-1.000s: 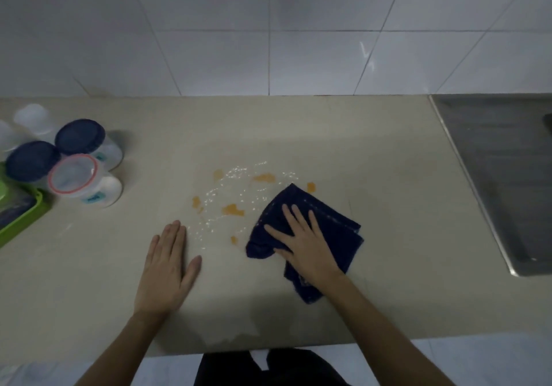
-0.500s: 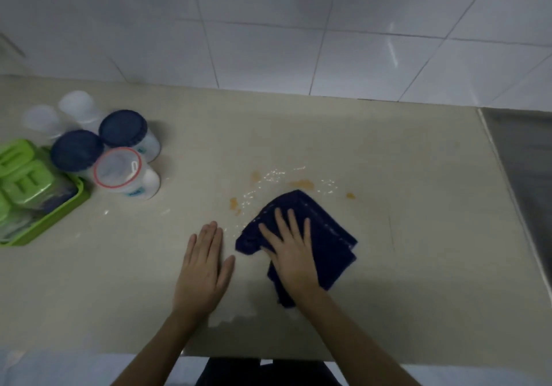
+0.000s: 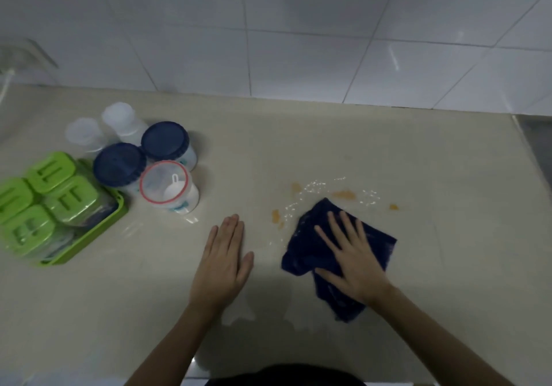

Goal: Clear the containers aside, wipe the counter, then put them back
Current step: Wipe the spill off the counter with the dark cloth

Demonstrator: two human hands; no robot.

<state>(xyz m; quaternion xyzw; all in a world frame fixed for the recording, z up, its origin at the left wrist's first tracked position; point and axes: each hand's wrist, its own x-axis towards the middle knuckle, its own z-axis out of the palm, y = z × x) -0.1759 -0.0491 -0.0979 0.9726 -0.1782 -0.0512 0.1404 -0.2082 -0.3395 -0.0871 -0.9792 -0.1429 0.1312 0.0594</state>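
Note:
My right hand (image 3: pixel 354 261) lies flat with fingers spread on a dark blue cloth (image 3: pixel 307 245) on the beige counter (image 3: pixel 328 137). Orange spots and wet flecks (image 3: pixel 343 195) lie just beyond the cloth. My left hand (image 3: pixel 222 258) rests flat on the counter, left of the cloth, holding nothing. Several round containers stand grouped at the left: two with dark blue lids (image 3: pixel 119 164), one clear with a red rim and a scoop inside (image 3: pixel 165 185), two translucent white ones (image 3: pixel 85 134) behind.
A green tray (image 3: pixel 98 233) with several green-lidded boxes (image 3: pixel 70 202) sits at the far left. A white tiled wall (image 3: pixel 298 42) backs the counter. A dark sink edge (image 3: pixel 537 143) shows at the right. The counter's front edge runs just under my forearms.
The view has swung left, showing more of the green tray. My right hand has slid the cloth slightly away from my left hand, which stays flat.

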